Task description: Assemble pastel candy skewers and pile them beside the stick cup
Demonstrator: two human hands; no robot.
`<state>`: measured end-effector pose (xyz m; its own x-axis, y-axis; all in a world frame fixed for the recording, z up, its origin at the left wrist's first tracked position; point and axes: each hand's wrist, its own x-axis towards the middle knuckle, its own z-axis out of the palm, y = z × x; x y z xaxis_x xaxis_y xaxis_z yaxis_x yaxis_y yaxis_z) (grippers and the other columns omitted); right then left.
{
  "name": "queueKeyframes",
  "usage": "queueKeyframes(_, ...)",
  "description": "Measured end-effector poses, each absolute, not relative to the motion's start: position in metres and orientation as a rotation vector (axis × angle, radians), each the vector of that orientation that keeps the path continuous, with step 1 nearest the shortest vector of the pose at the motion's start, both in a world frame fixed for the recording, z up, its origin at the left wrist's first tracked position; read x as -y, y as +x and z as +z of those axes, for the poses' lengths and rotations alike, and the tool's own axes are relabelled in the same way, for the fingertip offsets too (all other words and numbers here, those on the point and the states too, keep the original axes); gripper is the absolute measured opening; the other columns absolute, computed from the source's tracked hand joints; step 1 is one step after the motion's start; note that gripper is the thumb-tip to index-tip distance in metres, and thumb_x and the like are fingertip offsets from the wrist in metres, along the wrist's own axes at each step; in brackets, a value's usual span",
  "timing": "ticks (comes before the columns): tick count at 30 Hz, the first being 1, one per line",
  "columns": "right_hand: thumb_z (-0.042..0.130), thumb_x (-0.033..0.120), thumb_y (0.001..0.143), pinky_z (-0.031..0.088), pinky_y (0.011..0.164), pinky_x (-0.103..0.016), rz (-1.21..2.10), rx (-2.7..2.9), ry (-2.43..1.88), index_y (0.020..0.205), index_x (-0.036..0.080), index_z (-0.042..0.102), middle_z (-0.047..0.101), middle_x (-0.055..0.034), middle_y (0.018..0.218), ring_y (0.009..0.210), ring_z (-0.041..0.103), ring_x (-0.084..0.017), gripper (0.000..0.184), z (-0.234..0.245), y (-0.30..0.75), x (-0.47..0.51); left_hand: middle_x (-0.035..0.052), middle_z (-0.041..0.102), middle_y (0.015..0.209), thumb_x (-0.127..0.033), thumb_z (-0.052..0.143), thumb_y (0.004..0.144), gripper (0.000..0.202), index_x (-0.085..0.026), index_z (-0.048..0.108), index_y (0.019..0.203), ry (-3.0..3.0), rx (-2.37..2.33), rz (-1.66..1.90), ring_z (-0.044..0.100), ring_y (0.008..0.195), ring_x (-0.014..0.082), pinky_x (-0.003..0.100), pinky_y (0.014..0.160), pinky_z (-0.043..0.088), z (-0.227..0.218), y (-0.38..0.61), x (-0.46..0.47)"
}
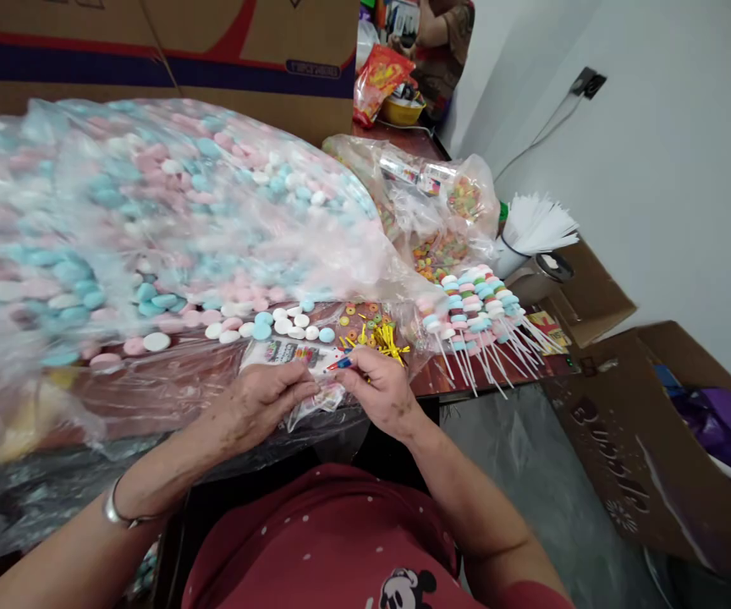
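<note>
My left hand (270, 397) is closed in a pinch on the edge of a small clear plastic bag (316, 408) with a print on it. The fingers of my right hand (381, 391) are closed at the bag's other side. A small, pointed blue and red thing (341, 364) shows at the right fingertips; its kind is unclear. Just beyond the hands lies a stack of printed bags (270, 351). Loose white, blue and pink candies (283, 325) are spread behind it. Gold twist ties (387, 340) and ring-shaped gummies (373, 321) lie beside my right hand.
A huge clear bag of pastel candies (213, 203) covers the left of the table. Candy skewers on white sticks (476, 309) are piled at the right edge. Behind them stand white sticks in a cup (536, 224). Cardboard boxes (619, 440) stand right; another person (445, 42) is behind.
</note>
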<state>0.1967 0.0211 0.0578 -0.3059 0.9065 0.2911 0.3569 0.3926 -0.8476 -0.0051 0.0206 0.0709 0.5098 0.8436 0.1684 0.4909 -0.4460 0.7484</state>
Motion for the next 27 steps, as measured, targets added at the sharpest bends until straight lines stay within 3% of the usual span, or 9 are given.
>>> queueKeyframes(3, 0.047, 0.035, 0.095, 0.037, 0.059, -0.025, 0.558, 1.935, -1.073, 0.061, 0.021, 0.046, 0.046, 0.0023, 0.061, 0.06, 0.044, -0.012, 0.037, 0.055, 0.197, -0.018, -0.0047, 0.044, 0.052, -0.032, 0.047, 0.09, 0.031, -0.02, 0.049, 0.061, 2.094, -1.085, 0.739, 0.04, 0.048, 0.0099, 0.021, 0.048, 0.031, 0.067, -0.002, -0.016)
queueKeyframes(5, 0.043, 0.034, 0.097, 0.036, 0.059, -0.026, 0.397, 1.959, -1.044, 0.059, 0.022, 0.042, 0.045, 0.0017, 0.059, 0.059, 0.043, -0.012, 0.041, 0.053, 0.195, -0.016, -0.0034, 0.052, 0.057, -0.034, 0.047, 0.09, 0.027, -0.02, 0.056, 0.069, 2.006, -1.104, 0.738, 0.047, 0.052, 0.0109, 0.021, 0.051, 0.036, 0.065, 0.0, -0.014)
queueKeyframes(9, 0.041, 0.033, 0.098, 0.038, 0.059, -0.027, 0.256, 2.016, -1.031, 0.06, 0.022, 0.046, 0.047, 0.0003, 0.058, 0.058, 0.045, -0.014, 0.04, 0.058, 0.196, -0.011, -0.0006, 0.062, 0.065, -0.037, 0.052, 0.088, 0.024, -0.019, 0.064, 0.078, 1.883, -1.093, 0.783, 0.055, 0.058, 0.0126, 0.021, 0.056, 0.043, 0.065, 0.003, -0.012)
queueKeyframes(13, 0.043, 0.033, 0.097, 0.046, 0.07, -0.03, 0.138, 1.933, -1.152, 0.088, 0.021, 0.062, 0.064, -0.0057, 0.078, 0.075, 0.059, -0.018, 0.024, 0.071, 0.228, -0.006, 0.0008, 0.066, 0.062, -0.038, 0.049, 0.09, 0.028, -0.019, 0.065, 0.076, 1.889, -1.146, 0.792, 0.056, 0.054, 0.0128, 0.021, 0.053, 0.044, 0.065, 0.004, -0.008)
queueKeyframes(16, 0.046, 0.032, 0.095, 0.047, 0.076, -0.034, -0.228, 1.665, -1.471, 0.104, 0.021, 0.061, 0.066, -0.0079, 0.088, 0.083, 0.06, -0.021, 0.021, 0.075, 0.277, -0.006, 0.0025, 0.069, 0.065, -0.038, 0.047, 0.091, 0.029, -0.02, 0.066, 0.078, 1.935, -1.14, 0.811, 0.059, 0.055, 0.0136, 0.022, 0.054, 0.046, 0.063, 0.004, -0.007)
queueKeyframes(19, 0.045, 0.033, 0.094, 0.044, 0.078, -0.038, -0.508, 1.645, -1.783, 0.098, 0.019, 0.063, 0.066, -0.0114, 0.088, 0.084, 0.056, -0.025, 0.023, 0.067, 0.325, -0.008, 0.0029, 0.071, 0.067, -0.035, 0.05, 0.089, 0.026, -0.02, 0.067, 0.077, 1.996, -1.115, 0.875, 0.062, 0.058, 0.0144, 0.022, 0.058, 0.047, 0.061, 0.004, -0.008)
queueKeyframes(23, 0.045, 0.029, 0.092, 0.041, 0.073, -0.037, -0.557, 1.854, -2.055, 0.088, 0.017, 0.064, 0.065, -0.0127, 0.08, 0.081, 0.052, -0.027, 0.023, 0.046, 0.352, -0.011, 0.0031, 0.073, 0.071, -0.034, 0.055, 0.087, 0.021, -0.021, 0.07, 0.081, 1.977, -1.111, 0.883, 0.065, 0.061, 0.0154, 0.023, 0.06, 0.049, 0.06, 0.004, -0.01)
queueKeyframes(27, 0.04, 0.024, 0.094, 0.041, 0.07, -0.035, -0.634, 1.838, -2.063, 0.083, 0.016, 0.066, 0.065, -0.012, 0.074, 0.075, 0.054, -0.025, 0.029, 0.038, 0.357, -0.015, 0.0039, 0.073, 0.069, -0.034, 0.056, 0.087, 0.02, -0.021, 0.07, 0.079, 1.931, -1.095, 0.889, 0.065, 0.06, 0.0151, 0.022, 0.058, 0.05, 0.058, 0.001, -0.011)
